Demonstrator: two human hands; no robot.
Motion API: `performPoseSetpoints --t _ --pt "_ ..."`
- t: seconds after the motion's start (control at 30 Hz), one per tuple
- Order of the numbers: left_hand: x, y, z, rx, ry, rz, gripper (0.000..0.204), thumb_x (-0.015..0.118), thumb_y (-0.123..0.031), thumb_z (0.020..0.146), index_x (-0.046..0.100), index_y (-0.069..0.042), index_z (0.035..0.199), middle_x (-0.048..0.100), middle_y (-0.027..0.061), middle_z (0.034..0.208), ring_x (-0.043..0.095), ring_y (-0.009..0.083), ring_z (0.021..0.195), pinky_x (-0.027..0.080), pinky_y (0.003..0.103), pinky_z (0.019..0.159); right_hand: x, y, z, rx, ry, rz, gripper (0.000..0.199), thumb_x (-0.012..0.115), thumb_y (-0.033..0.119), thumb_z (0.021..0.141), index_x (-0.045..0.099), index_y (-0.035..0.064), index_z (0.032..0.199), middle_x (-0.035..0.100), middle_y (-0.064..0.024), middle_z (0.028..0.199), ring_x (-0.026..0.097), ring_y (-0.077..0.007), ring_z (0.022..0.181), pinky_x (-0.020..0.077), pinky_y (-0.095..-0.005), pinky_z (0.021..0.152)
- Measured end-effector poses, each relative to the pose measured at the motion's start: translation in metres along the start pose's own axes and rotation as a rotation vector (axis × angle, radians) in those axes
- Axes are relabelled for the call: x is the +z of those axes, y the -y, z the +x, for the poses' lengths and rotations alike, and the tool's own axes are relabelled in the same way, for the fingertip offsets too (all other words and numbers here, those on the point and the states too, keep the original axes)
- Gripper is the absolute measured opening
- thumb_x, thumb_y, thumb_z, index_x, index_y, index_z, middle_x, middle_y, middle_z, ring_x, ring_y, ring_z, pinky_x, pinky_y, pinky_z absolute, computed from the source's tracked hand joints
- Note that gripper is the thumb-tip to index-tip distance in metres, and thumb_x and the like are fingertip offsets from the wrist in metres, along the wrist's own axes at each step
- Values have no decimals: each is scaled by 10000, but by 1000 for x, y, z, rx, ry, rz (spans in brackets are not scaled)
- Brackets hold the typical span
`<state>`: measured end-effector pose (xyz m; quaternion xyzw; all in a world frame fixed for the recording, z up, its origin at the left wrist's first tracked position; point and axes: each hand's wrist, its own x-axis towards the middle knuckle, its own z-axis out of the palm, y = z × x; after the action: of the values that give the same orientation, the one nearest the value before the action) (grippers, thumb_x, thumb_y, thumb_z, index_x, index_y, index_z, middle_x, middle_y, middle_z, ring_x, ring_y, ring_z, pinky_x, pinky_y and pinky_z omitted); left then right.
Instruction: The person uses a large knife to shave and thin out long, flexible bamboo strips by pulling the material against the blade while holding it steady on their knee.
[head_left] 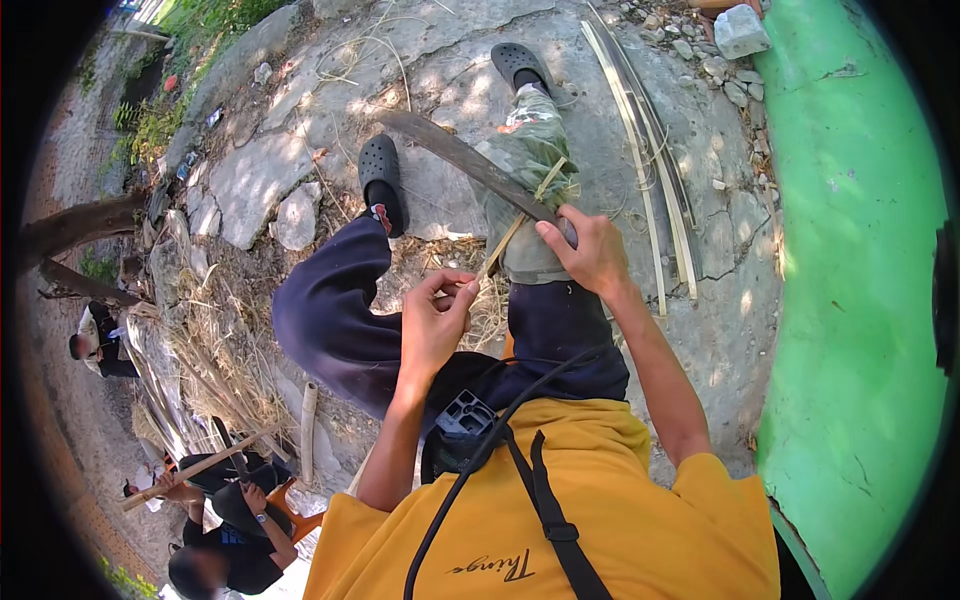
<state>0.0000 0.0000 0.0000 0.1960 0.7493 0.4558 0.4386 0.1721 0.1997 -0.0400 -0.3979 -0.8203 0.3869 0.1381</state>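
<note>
My right hand (592,254) is closed around the grip end of a machete (455,158), whose long dark blade points up and to the left. In the fingers of my left hand (438,320) is a thin bamboo strip (503,243). The strip slants up to the right and crosses the blade near my right hand, its far end showing beyond. Beneath both lies a camouflage cloth (548,138) over my right leg. Whether the blade's edge bites into the strip is too small to tell.
Several long bamboo strips (640,150) lie on the cracked concrete to the right, before a green wall (850,270). At lower left a co-worker (235,540) holds a bamboo piece (200,467) and a blade. Bamboo shavings (215,360) and a bamboo pole (308,432) lie on the left.
</note>
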Motion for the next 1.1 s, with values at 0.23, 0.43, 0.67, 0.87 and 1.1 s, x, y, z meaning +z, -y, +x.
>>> performPoseSetpoints --t 0.23,0.43,0.67,0.87,1.1 --pt "63 -27 64 35 82 -100 157 693 -134 1037 688 23 1038 610 -12 684 509 39 520 340 234 461 -3 4 -5 -64 -6 -15 526 710 553 947 728 29 970 675 -228 661 712 -437 669 528 -513 598" --pt "67 -11 75 38 71 -215 130 695 -116 1022 676 13 1032 591 -23 695 454 27 529 309 232 475 -3 1 -3 -68 10 -68 546 704 574 946 737 30 965 695 -244 686 723 -447 688 547 -535 609" --pt "42 -12 48 3 94 -243 146 730 -134 1025 678 3 1025 584 -46 757 425 1 558 273 213 493 9 -3 1 -48 -49 -75 555 702 597 947 744 44 947 699 -226 677 726 -441 689 555 -526 611" --pt "-22 -5 -37 -61 77 -248 121 717 -112 1040 662 -11 1004 561 -47 757 387 -14 537 248 205 467 0 7 4 19 -9 -88 577 651 615 977 729 46 918 694 -198 663 727 -427 689 552 -524 627" --pt "-10 9 -27 -9 59 -70 95 674 -57 1045 667 37 1031 592 -35 831 468 -24 651 349 200 530 2 6 0 8 11 -44 585 637 620 979 724 45 917 675 -211 651 718 -436 683 542 -529 639"
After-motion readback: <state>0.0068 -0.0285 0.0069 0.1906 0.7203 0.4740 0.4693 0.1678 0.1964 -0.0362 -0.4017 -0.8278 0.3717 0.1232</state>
